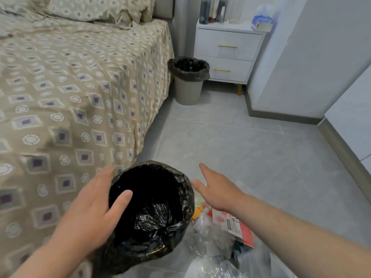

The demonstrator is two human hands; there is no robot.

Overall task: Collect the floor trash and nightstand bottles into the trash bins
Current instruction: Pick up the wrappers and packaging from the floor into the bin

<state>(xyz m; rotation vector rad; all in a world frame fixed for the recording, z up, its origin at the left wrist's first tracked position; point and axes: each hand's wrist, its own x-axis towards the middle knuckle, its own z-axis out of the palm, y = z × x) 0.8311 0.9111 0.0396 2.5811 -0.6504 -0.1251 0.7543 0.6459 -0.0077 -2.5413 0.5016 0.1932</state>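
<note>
A trash bin lined with a black bag (154,213) stands on the floor right below me, beside the bed. My left hand (94,209) lies on its left rim, fingers straight, one finger over the opening. My right hand (216,189) hovers open just right of the bin, holding nothing. Under my right forearm lies a pile of floor trash (224,231): clear plastic wrappers, a red and white packet, coloured scraps. A second bin with a black bag (188,81) stands farther off by the white nightstand (226,55), whose top carries several bottles (212,11), blurred.
A bed with a beige patterned cover (70,93) fills the left side. A tissue pack (261,23) sits on the nightstand's right corner. White walls with grey skirting (281,115) bound the right. Grey floor tiles (241,147) stretch between the two bins.
</note>
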